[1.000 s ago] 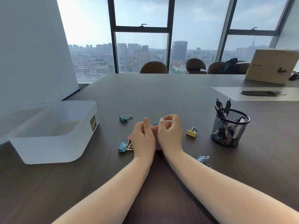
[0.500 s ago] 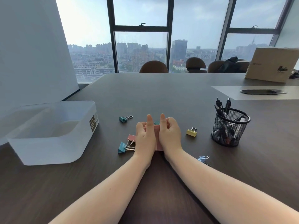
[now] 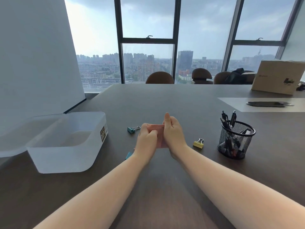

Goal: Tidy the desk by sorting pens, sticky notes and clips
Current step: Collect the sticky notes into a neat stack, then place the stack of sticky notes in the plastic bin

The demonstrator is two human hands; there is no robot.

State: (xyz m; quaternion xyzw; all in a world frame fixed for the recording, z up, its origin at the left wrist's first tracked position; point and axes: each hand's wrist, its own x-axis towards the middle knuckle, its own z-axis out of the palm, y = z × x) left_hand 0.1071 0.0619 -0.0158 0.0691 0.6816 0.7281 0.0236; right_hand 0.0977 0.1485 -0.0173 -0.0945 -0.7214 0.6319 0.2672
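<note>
between both hands | pink sticky notes | left hand pinching | right hand pinching

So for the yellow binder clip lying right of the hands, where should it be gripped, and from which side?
Probably by the yellow body of the yellow binder clip, pinched across its flat faces from above. It lies on its side on the table, clear of the mesh pen cup. Its wire handles point away from the person and look thin and likely to swing. The right hand is nearer.
</note>
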